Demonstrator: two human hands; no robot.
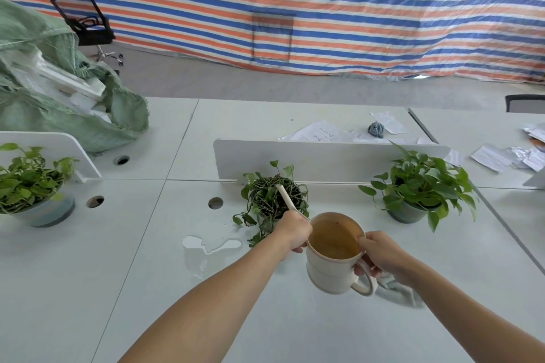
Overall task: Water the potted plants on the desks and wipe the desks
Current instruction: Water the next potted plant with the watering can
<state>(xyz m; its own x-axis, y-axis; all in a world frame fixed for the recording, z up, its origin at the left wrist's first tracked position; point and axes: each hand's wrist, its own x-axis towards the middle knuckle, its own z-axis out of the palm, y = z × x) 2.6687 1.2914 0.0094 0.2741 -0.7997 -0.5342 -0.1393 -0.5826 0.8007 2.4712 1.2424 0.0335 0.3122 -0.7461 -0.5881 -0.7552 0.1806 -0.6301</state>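
Observation:
A cream watering can (330,268) with water inside hangs over the white desk (147,289). My right hand (380,253) grips its handle and rim. My left hand (292,232) holds the base of its long spout (285,197), whose tip reaches over the middle potted plant (271,200), a sparse trailing vine. A fuller green plant (421,185) stands to the right and another potted plant (29,185) at the far left. A puddle of water (206,244) lies on the desk left of the can. A pale cloth (398,289) lies under my right wrist.
White divider panels (324,156) stand behind the plants. A green sack (59,97) of white foam sits at the back left. Papers (321,132) and a blue crumpled rag (376,129) lie on the far desk. Cable holes (215,202) dot the desk. An office chair (85,23) stands by the striped tarp.

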